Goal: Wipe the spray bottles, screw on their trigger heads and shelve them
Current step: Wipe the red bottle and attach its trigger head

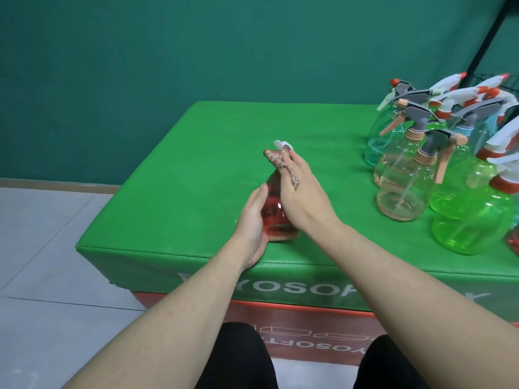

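A dark green wall point(196, 46) fills the background, and below it a bright green padded block point(174, 169) with white lettering on its front face sits on top of a red block point(295, 313). At the block's right end stands a tight cluster of spray bottles point(438, 153) with trigger heads already on: pale teal, clear peach and bright green ones (some touching or overlapping in this view). Near the front middle of the green surface, a red bottle point(276, 209) is held between both hands, tilted with its neck pointing away from the person. The left hand point(252, 220) cups the bottle's lower body, fingers curled round it. The right hand point(302, 197) lies over the upper side, fingers wrapped about a brownish speckled cloth point(280, 161) bunched around the neck. A small white piece point(279, 143) pokes out beyond the cloth; what it is cannot be told.
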`<action>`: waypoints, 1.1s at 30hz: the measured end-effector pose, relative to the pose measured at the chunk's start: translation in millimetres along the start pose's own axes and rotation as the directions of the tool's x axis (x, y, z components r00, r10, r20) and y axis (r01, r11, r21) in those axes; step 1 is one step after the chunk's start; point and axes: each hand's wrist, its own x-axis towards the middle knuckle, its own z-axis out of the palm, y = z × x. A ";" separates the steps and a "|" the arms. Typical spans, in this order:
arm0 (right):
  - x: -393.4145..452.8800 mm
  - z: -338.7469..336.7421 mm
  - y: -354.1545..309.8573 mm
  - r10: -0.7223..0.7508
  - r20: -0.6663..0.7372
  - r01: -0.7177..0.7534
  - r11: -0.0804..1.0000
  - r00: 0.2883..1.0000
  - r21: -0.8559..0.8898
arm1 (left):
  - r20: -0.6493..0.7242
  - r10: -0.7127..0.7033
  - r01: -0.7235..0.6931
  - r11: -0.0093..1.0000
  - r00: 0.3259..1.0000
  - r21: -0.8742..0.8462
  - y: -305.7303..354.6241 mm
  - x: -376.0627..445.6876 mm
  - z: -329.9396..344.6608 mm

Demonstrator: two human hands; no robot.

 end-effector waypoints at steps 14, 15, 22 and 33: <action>-66.1 -0.2 26.0 -0.248 0.118 0.270 0.934 0.962 -0.234 | -0.071 0.101 -0.098 0.994 0.992 0.047 0.8 -3.9 7.5; -70.8 0.1 27.1 -0.244 0.134 0.270 0.931 0.961 -0.244 | -0.072 0.104 -0.101 0.994 0.992 0.041 1.1 -4.4 7.4; -96.0 6.0 28.2 -0.235 0.168 0.278 0.908 0.957 -0.314 | -0.058 0.102 -0.103 0.994 0.993 -0.029 2.6 -4.7 4.5; -61.2 10.1 15.7 -0.185 0.012 0.178 0.926 0.983 -0.332 | 0.003 0.049 -0.049 0.990 0.999 0.131 -0.9 -0.8 4.9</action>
